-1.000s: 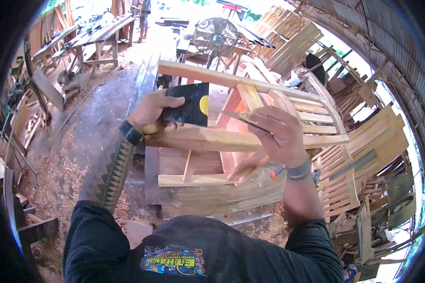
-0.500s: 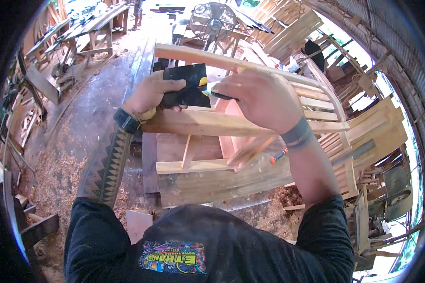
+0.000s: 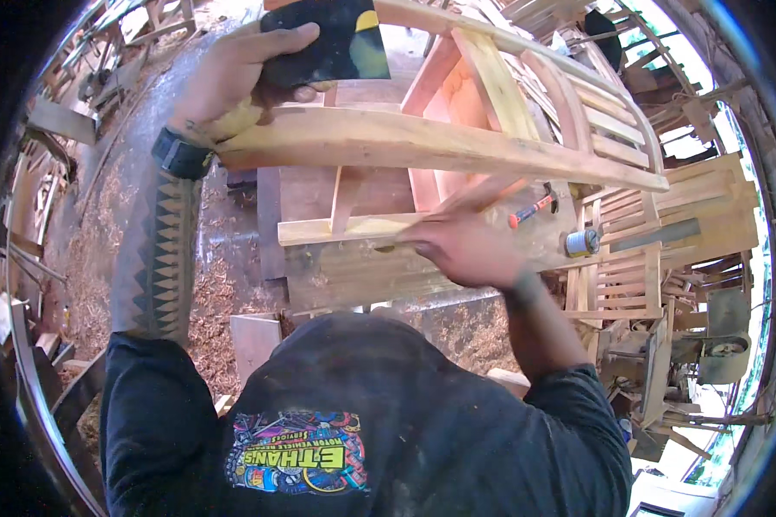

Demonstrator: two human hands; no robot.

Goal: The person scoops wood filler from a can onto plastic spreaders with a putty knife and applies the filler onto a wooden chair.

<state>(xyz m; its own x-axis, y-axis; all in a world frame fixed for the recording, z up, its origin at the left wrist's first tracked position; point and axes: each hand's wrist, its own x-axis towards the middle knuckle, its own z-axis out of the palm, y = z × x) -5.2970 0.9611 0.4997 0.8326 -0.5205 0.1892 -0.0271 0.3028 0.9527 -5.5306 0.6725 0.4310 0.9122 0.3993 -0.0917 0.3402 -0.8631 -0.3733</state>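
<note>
My left hand (image 3: 224, 82) grips a flat black board (image 3: 323, 39), thumb on top and fingers beneath. The board carries a smear of yellow paste (image 3: 367, 21) at its far right corner. My left wrist is beside the end of the long upper beam of a pale wooden furniture frame (image 3: 379, 138). Lower down, my right hand (image 3: 470, 250) is closed, slightly blurred, with fingertips at the near lower rail (image 3: 345, 229). It pinches a small dark spreader (image 3: 386, 248), mostly hidden by the fingers.
A hammer with an orange-and-black handle (image 3: 533, 210) and a small round can (image 3: 582, 242) are on the wooden bench top (image 3: 353, 280) right of the frame. Slatted wooden panels (image 3: 621, 284) stand farther right. Wood shavings (image 3: 224, 297) cover the floor.
My right hand has moved from beside the black board down toward me, to the lower rail. My left hand and the board have shifted up and left in view; the can has come into sight.
</note>
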